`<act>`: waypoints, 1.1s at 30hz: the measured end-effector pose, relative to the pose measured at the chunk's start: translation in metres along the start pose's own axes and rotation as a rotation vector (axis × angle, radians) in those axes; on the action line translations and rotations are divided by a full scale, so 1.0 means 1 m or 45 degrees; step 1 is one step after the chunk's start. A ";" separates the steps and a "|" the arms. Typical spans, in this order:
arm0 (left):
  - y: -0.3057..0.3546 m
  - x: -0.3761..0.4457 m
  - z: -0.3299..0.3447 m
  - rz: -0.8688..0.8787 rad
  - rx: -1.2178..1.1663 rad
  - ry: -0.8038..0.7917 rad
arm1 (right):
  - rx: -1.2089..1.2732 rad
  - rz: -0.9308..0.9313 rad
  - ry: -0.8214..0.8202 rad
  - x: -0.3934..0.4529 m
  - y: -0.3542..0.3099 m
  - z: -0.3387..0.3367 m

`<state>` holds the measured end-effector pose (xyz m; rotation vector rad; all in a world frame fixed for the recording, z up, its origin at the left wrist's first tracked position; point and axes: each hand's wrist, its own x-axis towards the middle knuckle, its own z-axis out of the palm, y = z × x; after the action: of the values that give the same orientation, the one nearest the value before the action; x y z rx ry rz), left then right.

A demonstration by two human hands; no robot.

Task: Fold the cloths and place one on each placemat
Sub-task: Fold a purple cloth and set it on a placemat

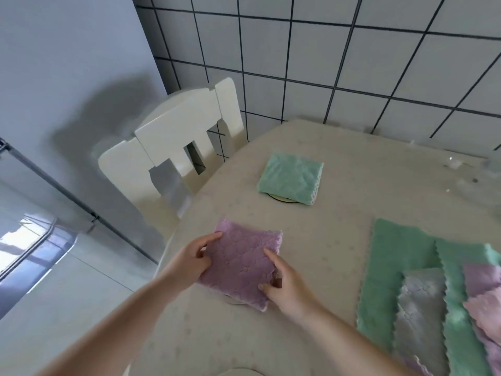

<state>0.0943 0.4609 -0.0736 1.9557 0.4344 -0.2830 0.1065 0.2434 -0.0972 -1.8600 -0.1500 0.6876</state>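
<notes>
Head view shows me both hands on a folded purple cloth [241, 263] at the near-left edge of the tabletop [339, 240]. A sliver of pale round rim pokes out beneath its near edge, which I take to be a placemat [235, 301], so I judge the cloth is being squared up over it. My left hand [193, 257] sits on the cloth's left side, its fingers [214, 237] reaching along the top while the thumb looks tucked at the edge; whether it pinches or only presses I cannot quite tell, though the curl suggests a light hold. My right hand [282, 283] comes in from the near right, forefinger stretched flat up the cloth and thumb clamped on the near corner, holding the layers together so the fold does not spring apart. Both forearms reach in from the bottom of the frame and converge on the cloth. Farther back, a folded green cloth [291, 177] already rests on another placemat [282, 199], only a rim showing. To my right lies a pile of unfolded cloths [423, 289] in green, grey and pink, overlapping, waiting their turn. A white chair [173, 147] stands pushed against the tabletop's left side.
</notes>
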 end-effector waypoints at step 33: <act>0.030 -0.028 0.059 0.571 0.694 0.219 | -0.627 -0.431 0.350 -0.033 -0.010 -0.049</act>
<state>0.0813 0.3909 -0.0620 2.5559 0.0089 0.0697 0.1069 0.1938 -0.0636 -2.3015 -0.4767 0.1598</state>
